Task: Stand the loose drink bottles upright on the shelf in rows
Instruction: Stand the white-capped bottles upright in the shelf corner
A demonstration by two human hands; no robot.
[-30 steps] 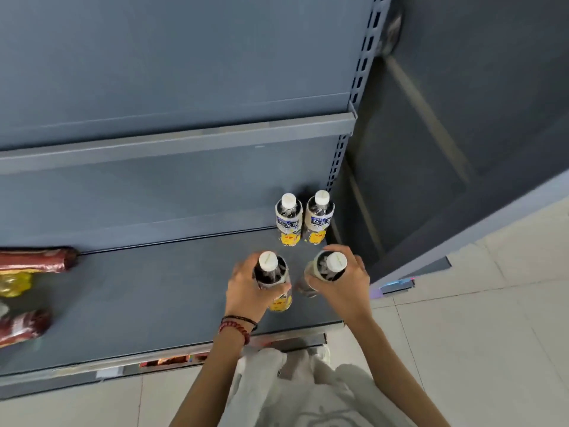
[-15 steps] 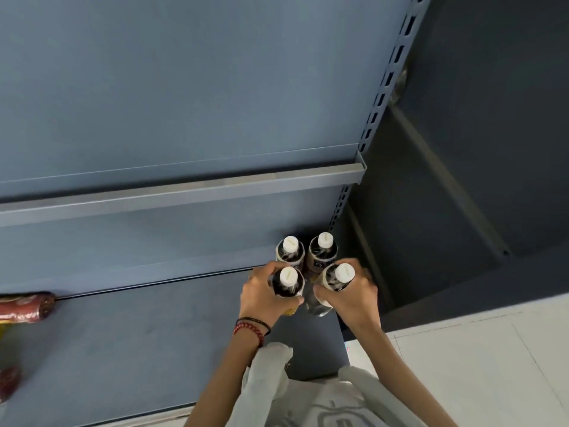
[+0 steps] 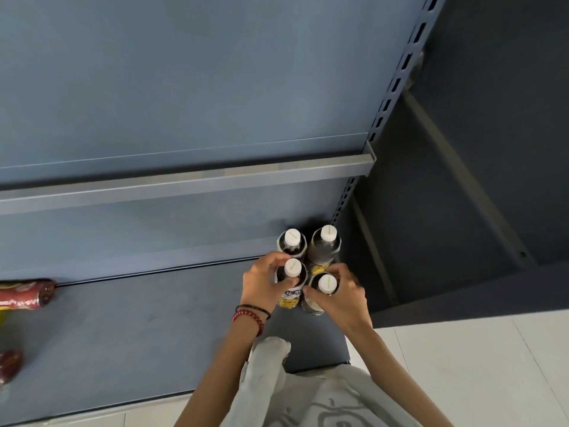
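Blue shelf (image 3: 123,334), right rear corner: forearms reach in over its front edge, left hand (image 3: 261,285) gripping front-left bottle (image 3: 292,268), right hand (image 3: 341,298) gripping front-right bottle (image 3: 327,283), rear-left bottle (image 3: 292,237) and rear-right bottle (image 3: 328,234) untouched, four white-capped bottles upright in two rows.

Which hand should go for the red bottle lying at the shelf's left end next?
Left. The left hand, gripping the front-left bottle, sits nearer the red bottle; the right hand holds the front-right bottle, farther off.
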